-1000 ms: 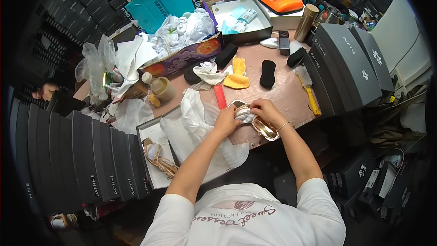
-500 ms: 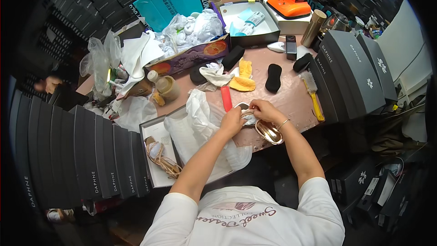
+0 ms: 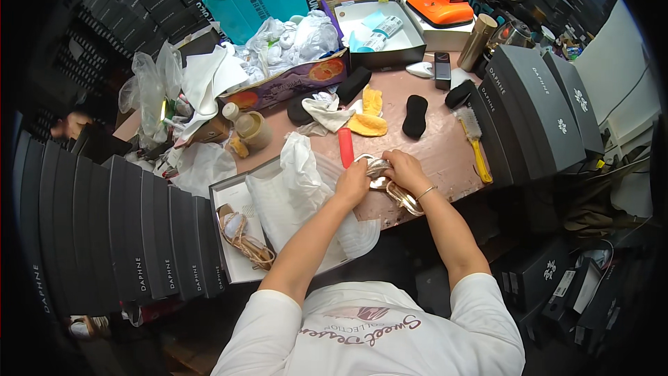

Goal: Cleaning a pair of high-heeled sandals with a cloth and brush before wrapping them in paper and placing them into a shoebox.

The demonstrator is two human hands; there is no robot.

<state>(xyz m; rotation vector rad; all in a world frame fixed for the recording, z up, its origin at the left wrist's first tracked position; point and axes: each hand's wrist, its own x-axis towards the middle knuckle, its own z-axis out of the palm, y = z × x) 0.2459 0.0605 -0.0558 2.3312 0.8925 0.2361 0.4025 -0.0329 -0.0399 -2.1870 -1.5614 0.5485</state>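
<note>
A shiny gold sandal (image 3: 405,200) with straps is held between both hands near the table's front edge. My left hand (image 3: 353,184) grips its far-left end, with fingers closed round the straps. My right hand (image 3: 408,173) pinches the strap part from the right, and the metallic sole end hangs below that wrist. Just beyond my left hand lies a red flat bar-shaped piece (image 3: 346,147). To the left, an open shoe box (image 3: 233,277) contains a matching strappy sandal (image 3: 245,238) and white wrapping paper (image 3: 282,216).
Stacked dark shoe boxes (image 3: 125,230) stand at left, more boxes (image 3: 536,111) at right. On the table lie a yellow-handled brush (image 3: 477,153), a black sponge (image 3: 415,117), yellow cloths (image 3: 369,122) and a jar (image 3: 254,132). Behind are a purple carton (image 3: 292,83) and an orange device (image 3: 438,7).
The sandal has turned in my hands; its gold end looks narrower, and more strap shows between my fingers. My hands stay in nearly the same place.
</note>
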